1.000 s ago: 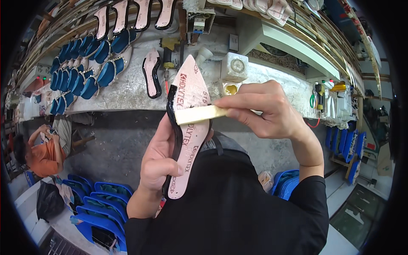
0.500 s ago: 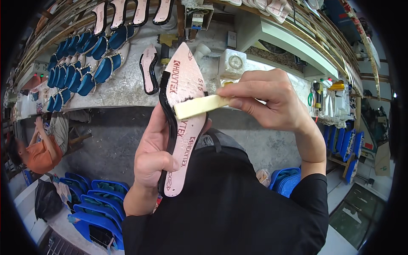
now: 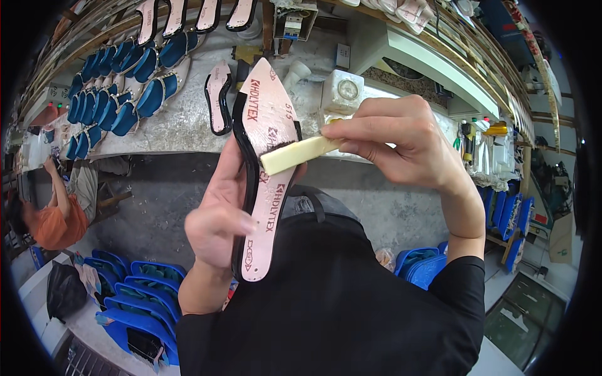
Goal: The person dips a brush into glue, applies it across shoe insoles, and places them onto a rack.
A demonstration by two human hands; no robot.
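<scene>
My left hand (image 3: 213,232) holds a pink, pointed shoe insole (image 3: 266,113) with a black edge. Its toe points away from me, and the fingers pass underneath. The left thumb is blurred by motion beside the insole's left edge. Between thumb and fingertips, my right hand (image 3: 395,141) pinches a flat, cream-coloured brush (image 3: 295,155) with dark bristles. The brush lies across the insole's middle, its bristles facing the toe and hiding part of the surface. Another black-edged pink insole (image 3: 218,103) lies on the bench beyond my left hand.
Rows of blue-lined sandals (image 3: 144,66) stand at the bench's far left, below several insoles (image 3: 207,15) on a rack. A whitish square container (image 3: 343,94) is beyond my right hand. Blue bins (image 3: 138,319) stand lower left. A person in orange (image 3: 59,222) is at far left.
The insole has shifted slightly left and away from me. My left thumb has moved back from its heel part. The brush has tilted, its bristles showing more along the far side.
</scene>
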